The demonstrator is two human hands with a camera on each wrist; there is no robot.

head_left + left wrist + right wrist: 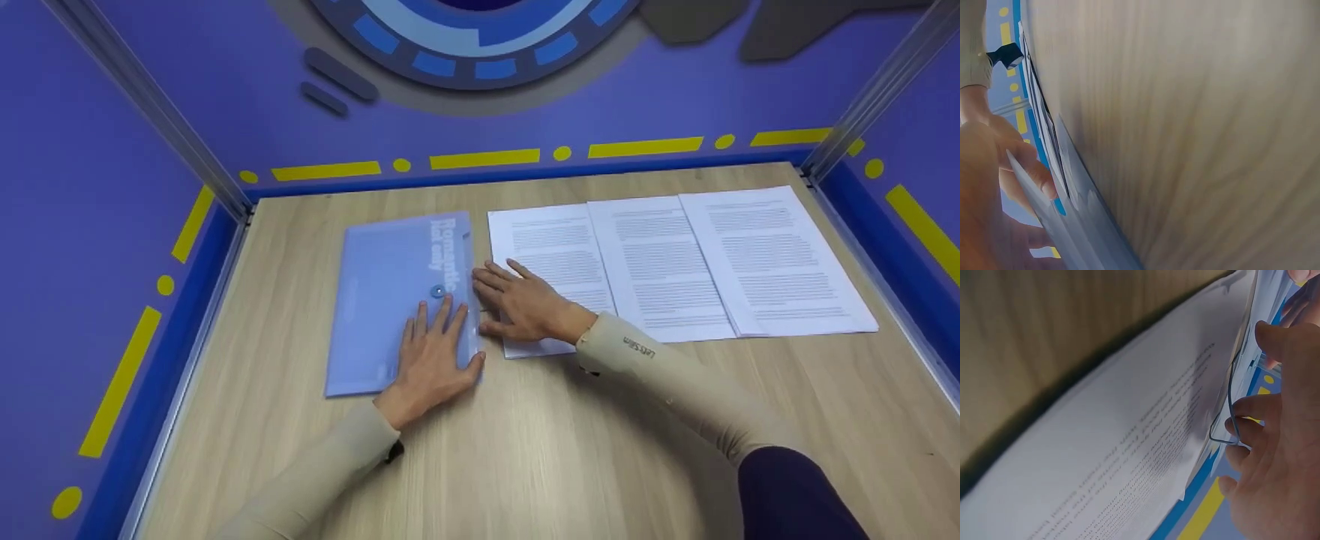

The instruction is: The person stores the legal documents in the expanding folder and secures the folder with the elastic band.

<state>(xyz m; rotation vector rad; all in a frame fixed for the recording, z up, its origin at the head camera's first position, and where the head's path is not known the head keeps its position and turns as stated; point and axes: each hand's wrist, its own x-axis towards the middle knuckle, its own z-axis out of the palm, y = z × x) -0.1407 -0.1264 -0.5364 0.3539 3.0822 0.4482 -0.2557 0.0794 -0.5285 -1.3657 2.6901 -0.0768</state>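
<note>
A translucent blue document folder with white lettering and a round button lies flat on the table. My left hand rests on its lower right part, fingers spread and pointing away from me. My right hand lies palm down over the left printed sheets, its fingertips at the folder's right edge; whether they touch it I cannot tell. In the right wrist view, a thin dark loop, perhaps a cord, shows by the right fingers. The left wrist view catches the folder's edge below the left palm.
To the right lie middle sheets and right sheets, side by side and overlapping slightly. Blue walls with yellow marks stand behind and at both sides of the wooden table. Metal posts rise at the back corners.
</note>
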